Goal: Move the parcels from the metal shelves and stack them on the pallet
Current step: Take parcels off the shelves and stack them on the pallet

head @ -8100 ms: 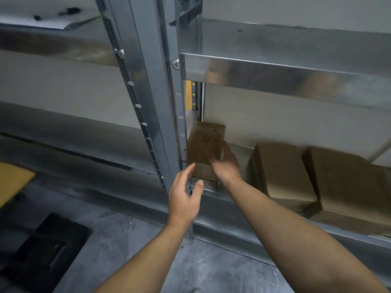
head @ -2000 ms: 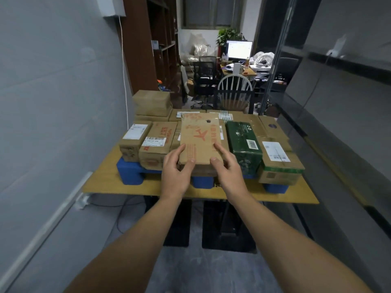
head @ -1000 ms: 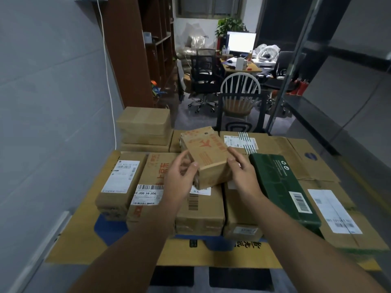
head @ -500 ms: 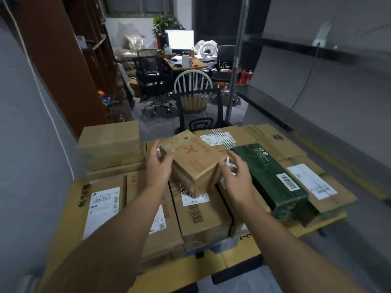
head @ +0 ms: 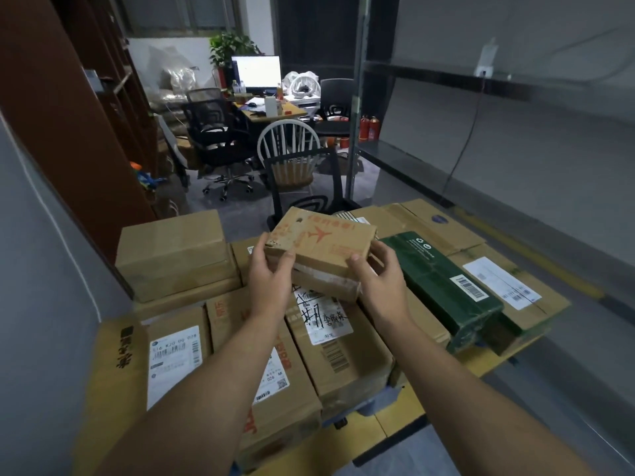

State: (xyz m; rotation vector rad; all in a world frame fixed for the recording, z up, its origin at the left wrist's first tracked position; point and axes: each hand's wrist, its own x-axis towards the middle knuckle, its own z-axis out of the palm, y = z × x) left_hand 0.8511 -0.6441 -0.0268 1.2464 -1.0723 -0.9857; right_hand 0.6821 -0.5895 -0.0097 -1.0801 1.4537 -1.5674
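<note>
A small brown parcel point(head: 323, 247) with a red aeroplane print is held level between both hands, just above the parcels lying on the pallet. My left hand point(head: 269, 278) grips its left end and my right hand point(head: 379, 281) grips its right end. Below it lie several cardboard parcels point(head: 338, 352) with white labels, side by side. A dark green parcel point(head: 443, 286) lies to the right of my right hand. The pallet point(head: 395, 422) is covered with yellow-brown board, with a blue block showing under the parcels.
A two-high stack of brown boxes point(head: 175, 252) stands at the pallet's back left. A grey wall runs along the left and metal shelving point(head: 481, 97) along the right. Chairs point(head: 292, 159) and a desk with a monitor point(head: 256, 72) stand beyond the pallet.
I have stepped closer to the pallet and turned the aeroplane parcel from a tilted, slanted hold to level and crosswise, moving it further over the stacked parcels. Both hands kept their grip.
</note>
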